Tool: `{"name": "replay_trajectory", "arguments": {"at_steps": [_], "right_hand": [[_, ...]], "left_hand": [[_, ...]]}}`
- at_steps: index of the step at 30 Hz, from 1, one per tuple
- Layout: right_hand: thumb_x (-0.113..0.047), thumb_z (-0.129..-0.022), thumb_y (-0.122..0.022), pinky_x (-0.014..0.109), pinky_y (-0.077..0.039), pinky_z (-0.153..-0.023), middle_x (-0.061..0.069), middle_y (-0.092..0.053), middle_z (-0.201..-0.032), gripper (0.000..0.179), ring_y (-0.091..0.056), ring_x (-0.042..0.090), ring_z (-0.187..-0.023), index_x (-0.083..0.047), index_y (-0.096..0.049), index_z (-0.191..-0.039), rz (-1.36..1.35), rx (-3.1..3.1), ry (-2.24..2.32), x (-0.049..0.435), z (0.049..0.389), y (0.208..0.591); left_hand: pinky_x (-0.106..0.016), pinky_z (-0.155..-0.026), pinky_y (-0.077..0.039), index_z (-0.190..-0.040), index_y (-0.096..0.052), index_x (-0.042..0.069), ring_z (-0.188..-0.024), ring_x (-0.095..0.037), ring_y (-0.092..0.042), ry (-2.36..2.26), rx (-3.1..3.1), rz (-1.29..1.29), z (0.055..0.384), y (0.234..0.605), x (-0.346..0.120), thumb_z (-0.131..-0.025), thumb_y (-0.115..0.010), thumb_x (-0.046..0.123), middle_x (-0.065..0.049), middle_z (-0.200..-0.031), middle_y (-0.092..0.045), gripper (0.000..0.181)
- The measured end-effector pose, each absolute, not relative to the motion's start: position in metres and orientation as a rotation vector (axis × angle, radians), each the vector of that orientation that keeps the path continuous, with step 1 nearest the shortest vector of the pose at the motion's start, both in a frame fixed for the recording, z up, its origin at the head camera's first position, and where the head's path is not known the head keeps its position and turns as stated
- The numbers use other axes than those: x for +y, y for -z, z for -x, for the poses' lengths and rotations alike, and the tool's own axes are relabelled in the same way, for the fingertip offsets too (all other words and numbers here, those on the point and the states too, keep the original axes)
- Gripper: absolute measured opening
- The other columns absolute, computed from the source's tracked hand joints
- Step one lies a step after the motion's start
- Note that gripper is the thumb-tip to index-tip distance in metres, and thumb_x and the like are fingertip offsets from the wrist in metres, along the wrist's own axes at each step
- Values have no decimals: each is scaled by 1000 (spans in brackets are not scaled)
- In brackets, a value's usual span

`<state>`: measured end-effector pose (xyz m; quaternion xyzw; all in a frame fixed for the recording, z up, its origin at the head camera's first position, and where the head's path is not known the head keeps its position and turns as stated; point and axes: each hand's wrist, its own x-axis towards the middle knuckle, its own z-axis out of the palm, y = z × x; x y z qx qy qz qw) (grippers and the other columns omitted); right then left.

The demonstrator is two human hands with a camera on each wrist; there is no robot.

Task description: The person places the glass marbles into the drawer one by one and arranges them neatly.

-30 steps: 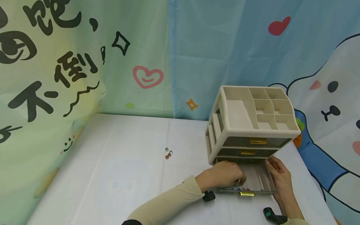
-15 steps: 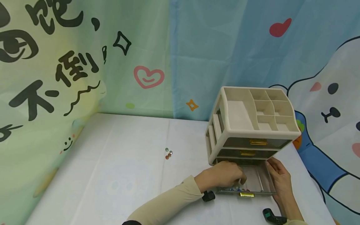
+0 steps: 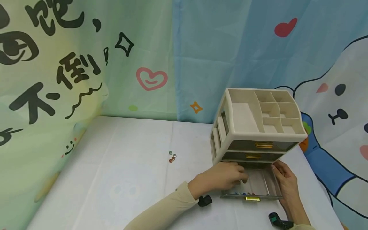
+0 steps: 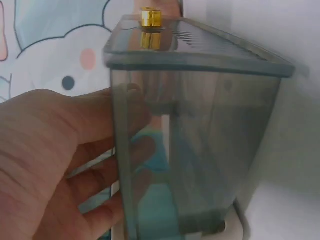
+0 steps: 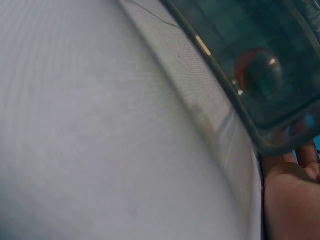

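Observation:
In the head view my left hand [image 3: 225, 176], fingers bent downward, is over the left part of a pulled-out clear drawer [image 3: 265, 179]; whatever its fingertips may pinch is hidden. My right hand [image 3: 288, 183] rests along the drawer's right side. Several small coloured beads [image 3: 244, 194] lie inside by the front wall. A hand [image 4: 50, 155] in the left wrist view lies against the clear side, its fingers seen through the plastic. The right wrist view shows a reddish round bead [image 5: 257, 74] in the drawer's corner and part of a hand [image 5: 292, 200].
A cream desktop organizer [image 3: 244, 116] stands at the right, with open compartments on top and two closed dark drawers [image 3: 263, 145] above the pulled-out one. Several loose beads [image 3: 172, 158] lie on the white table [image 3: 129, 172]. A printed cloth [image 3: 207, 57] hangs behind.
My left hand has shifted left within the drawer, its forearm drawing back toward the left. More of the drawer's floor shows. My right hand and the organizer stay in place.

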<state>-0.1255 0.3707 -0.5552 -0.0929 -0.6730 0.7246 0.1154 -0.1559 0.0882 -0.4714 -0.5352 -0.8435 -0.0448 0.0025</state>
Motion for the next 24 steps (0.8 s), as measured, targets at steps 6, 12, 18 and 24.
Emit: {"name": "replay_trajectory", "arguments": {"at_steps": [6, 12, 18, 24], "right_hand": [[-3, -103, -62, 7, -46, -94, -20, -73, -120, 37, -65, -6, -113, -7, -64, -140, 261, -1961, -2131, 371, 125, 556], [-4, -103, -63, 7, -46, -94, -21, -72, -120, 38, -64, -6, -114, -8, -64, -141, 285, -1974, -2120, 370, 126, 555], [-6, -103, -63, 6, -46, -94, -22, -72, -120, 37, -64, -8, -114, -8, -64, -140, 299, -1991, -2102, 370, 127, 554], [-6, -103, -64, 6, -47, -94, -21, -72, -120, 37, -64, -6, -115, -7, -64, -139, 312, -1975, -2101, 369, 126, 554]], "left_hand": [[-17, -100, -49, -123, -73, 31, -113, -5, -64, 267, -2537, 1649, 153, 464, 66, -104, -65, 23, 15, -119, -70, 22], [-16, -96, -49, -122, -73, 27, -111, -4, -63, 444, -2426, 1586, 155, 467, 40, -104, -64, 19, 14, -118, -71, 21], [-20, -99, -51, -119, -74, 26, -112, -6, -65, 558, -2371, 1526, 156, 470, 18, -103, -65, 19, 12, -115, -70, 20], [-23, -95, -51, -118, -75, 24, -110, -8, -65, 633, -2402, 1447, 157, 476, -4, -100, -71, 19, 10, -117, -70, 19]]}}
